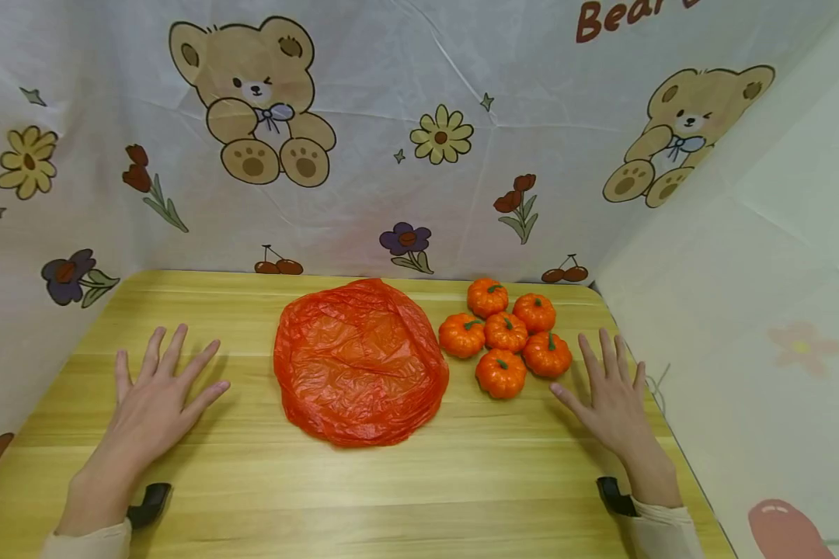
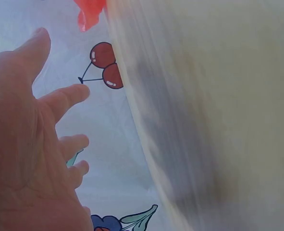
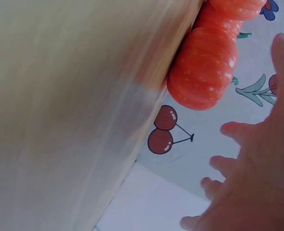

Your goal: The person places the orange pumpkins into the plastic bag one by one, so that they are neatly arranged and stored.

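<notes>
At the head view's upper right, lettering [image 1: 614, 17] is running off the top; both sleeves [image 1: 91, 543] are leaving at the bottom. The left wrist view is cutting the left hand [image 2: 17, 130] at left and the red plastic [image 2: 90, 13] at top; the right wrist view is cropping the right hand [image 3: 266, 168] at right and one pumpkin [image 3: 238, 7] at top.

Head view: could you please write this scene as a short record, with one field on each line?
Red plastic bag: crumpled, roughly round, on the table
Pumpkins: six, small, orange, grouped right of the bag
Left hand: fingers spread, holding nothing, left of the bag
Right hand: fingers spread, holding nothing, right of the pumpkins
Backdrop: white, printed with bears and flowers
</notes>
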`<move>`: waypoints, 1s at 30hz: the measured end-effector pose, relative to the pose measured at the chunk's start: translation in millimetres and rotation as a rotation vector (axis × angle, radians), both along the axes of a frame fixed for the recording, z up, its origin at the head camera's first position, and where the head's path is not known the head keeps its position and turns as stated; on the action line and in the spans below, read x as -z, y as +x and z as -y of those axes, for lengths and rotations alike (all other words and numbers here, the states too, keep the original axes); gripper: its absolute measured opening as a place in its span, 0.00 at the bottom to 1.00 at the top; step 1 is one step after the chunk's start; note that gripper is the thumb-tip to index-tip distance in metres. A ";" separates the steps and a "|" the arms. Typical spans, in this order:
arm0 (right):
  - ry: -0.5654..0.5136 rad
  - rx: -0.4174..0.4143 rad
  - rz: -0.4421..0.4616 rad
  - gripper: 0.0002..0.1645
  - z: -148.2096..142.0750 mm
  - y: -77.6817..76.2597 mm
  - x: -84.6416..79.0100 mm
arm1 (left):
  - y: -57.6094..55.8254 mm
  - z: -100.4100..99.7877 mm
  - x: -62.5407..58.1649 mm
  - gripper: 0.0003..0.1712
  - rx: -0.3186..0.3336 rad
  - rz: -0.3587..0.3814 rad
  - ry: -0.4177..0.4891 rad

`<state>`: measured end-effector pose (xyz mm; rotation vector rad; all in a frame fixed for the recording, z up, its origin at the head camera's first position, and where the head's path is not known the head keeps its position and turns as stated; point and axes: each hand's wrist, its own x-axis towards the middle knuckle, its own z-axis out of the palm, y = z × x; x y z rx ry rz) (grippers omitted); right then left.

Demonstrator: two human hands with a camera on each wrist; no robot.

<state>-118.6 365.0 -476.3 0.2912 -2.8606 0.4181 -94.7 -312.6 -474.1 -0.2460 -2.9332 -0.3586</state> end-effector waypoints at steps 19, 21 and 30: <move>-0.160 -0.005 0.018 0.52 -5.6 -3.4 3.5 | -4.5 35.3 7.6 0.32 -0.014 0.075 0.635; -0.181 -0.007 0.030 0.52 -7.1 -3.0 3.7 | -4.2 39.9 12.7 0.31 -0.030 0.062 0.681; -0.325 0.011 0.072 0.45 -15.2 -3.9 5.2 | -3.9 44.5 29.2 0.26 -0.039 -0.008 0.869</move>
